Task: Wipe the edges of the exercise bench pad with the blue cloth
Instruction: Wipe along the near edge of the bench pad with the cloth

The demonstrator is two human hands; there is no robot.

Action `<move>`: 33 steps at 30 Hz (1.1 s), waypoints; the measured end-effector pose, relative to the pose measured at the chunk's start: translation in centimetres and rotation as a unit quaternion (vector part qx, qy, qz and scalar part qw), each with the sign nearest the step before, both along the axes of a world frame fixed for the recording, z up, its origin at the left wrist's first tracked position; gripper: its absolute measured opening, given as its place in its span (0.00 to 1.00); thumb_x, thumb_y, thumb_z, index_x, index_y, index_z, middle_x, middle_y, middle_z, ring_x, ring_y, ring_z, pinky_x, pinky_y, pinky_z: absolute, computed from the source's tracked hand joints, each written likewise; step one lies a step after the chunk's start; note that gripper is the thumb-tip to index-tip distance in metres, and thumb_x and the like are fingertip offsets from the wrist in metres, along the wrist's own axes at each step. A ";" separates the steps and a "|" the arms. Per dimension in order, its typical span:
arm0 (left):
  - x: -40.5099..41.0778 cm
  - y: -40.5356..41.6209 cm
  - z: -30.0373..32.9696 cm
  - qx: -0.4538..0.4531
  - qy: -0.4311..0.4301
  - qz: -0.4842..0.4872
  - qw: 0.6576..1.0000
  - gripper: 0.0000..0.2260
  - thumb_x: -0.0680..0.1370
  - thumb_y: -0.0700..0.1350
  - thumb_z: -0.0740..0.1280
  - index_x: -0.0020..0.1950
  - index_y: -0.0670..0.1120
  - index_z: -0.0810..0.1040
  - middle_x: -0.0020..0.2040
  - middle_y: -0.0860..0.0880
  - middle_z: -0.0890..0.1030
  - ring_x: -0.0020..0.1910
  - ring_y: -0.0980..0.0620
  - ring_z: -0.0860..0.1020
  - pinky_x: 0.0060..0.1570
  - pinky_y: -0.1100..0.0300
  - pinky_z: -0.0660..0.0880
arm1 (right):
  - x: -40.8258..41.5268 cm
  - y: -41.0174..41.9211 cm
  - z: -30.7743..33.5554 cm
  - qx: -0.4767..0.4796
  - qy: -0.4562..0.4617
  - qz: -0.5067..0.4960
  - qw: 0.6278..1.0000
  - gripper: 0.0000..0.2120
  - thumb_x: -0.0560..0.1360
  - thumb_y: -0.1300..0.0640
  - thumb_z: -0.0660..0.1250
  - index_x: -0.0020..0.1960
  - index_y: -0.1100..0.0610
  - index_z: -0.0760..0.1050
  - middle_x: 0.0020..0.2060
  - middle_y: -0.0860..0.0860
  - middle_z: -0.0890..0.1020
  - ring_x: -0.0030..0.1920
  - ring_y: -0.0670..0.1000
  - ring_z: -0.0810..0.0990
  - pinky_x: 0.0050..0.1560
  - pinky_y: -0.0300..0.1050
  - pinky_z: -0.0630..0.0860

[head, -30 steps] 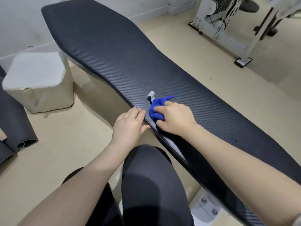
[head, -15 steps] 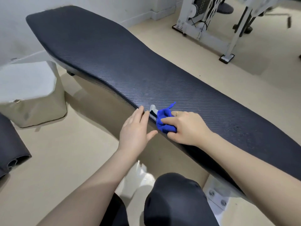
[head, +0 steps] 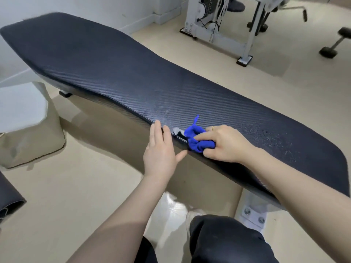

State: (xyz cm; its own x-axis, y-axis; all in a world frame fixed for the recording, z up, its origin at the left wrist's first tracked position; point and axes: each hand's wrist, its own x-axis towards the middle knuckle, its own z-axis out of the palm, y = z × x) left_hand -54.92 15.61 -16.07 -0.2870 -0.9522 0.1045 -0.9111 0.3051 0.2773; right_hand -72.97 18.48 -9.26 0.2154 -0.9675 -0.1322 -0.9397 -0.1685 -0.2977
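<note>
A long black bench pad [head: 117, 73] with a woven texture runs from the far left to the near right. My right hand [head: 226, 143] presses a bunched blue cloth [head: 197, 140] against the pad's near edge, with a small white tag showing just left of the cloth. My left hand [head: 161, 150] lies flat with its fingertips on the same edge, right beside the cloth, fingers apart and holding nothing. Water droplets speckle the pad's surface to the right of my right hand.
A beige padded block [head: 24, 126] stands on the floor at the left. A dark rolled mat [head: 9, 198] lies at the left edge. A white machine frame [head: 224, 31] and a dumbbell [head: 336, 42] stand at the back right. My dark-clothed knee [head: 228, 240] is below the bench.
The view has shifted so more of the bench's right end shows. Both hands stay on the near edge, the cloth now rubbed slightly lower over it.
</note>
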 end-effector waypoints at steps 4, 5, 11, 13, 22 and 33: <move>-0.5 0.3 1.1 0.034 0.024 0.005 0.999 0.43 0.68 0.65 0.68 0.71 0.35 0.66 0.75 0.37 0.62 0.75 0.42 0.60 0.60 0.51 0.74 | -0.8 -4.5 -0.6 -0.075 0.075 -0.146 0.984 0.17 0.72 0.50 0.62 0.61 0.44 0.75 0.53 0.50 0.78 0.56 0.57 0.75 0.50 0.47 0.71; -0.5 0.2 1.2 0.033 0.022 0.005 0.999 0.43 0.69 0.65 0.66 0.72 0.36 0.64 0.76 0.38 0.60 0.76 0.43 0.58 0.62 0.52 0.73 | -0.9 -5.4 -0.7 -0.085 0.087 -0.169 0.978 0.17 0.72 0.51 0.61 0.60 0.46 0.75 0.54 0.51 0.78 0.57 0.58 0.75 0.50 0.47 0.71; -1.0 -0.3 1.1 0.055 -0.041 0.001 0.998 0.40 0.59 0.65 0.69 0.55 0.32 0.79 0.59 0.32 0.79 0.59 0.37 0.79 0.38 0.53 0.81 | -0.8 -2.1 0.2 -0.037 0.092 -0.043 0.994 0.13 0.70 0.51 0.62 0.53 0.46 0.76 0.47 0.49 0.78 0.51 0.57 0.77 0.44 0.46 0.71; -1.4 0.0 1.3 0.048 -0.055 -0.003 0.997 0.38 0.62 0.64 0.65 0.55 0.32 0.78 0.59 0.31 0.78 0.59 0.35 0.78 0.36 0.54 0.81 | -0.7 0.0 0.7 0.009 0.068 -0.008 0.998 0.14 0.69 0.51 0.62 0.54 0.44 0.76 0.46 0.47 0.78 0.50 0.55 0.77 0.42 0.43 0.69; -1.5 -0.1 0.6 -0.004 -0.053 0.007 0.999 0.36 0.62 0.62 0.64 0.55 0.31 0.78 0.58 0.29 0.77 0.58 0.31 0.77 0.34 0.48 0.80 | -4.2 -6.4 -0.5 -0.060 0.111 -0.148 0.981 0.16 0.72 0.50 0.61 0.59 0.48 0.75 0.56 0.53 0.77 0.56 0.60 0.76 0.50 0.49 0.72; -4.0 4.5 2.0 0.127 0.209 0.148 0.958 0.30 0.80 0.47 0.61 0.78 0.43 0.52 0.79 0.47 0.53 0.77 0.50 0.56 0.73 0.59 0.55 | -9.3 -6.1 -0.6 -0.090 0.095 -0.154 0.979 0.13 0.72 0.53 0.60 0.54 0.51 0.76 0.53 0.56 0.78 0.53 0.59 0.77 0.43 0.46 0.70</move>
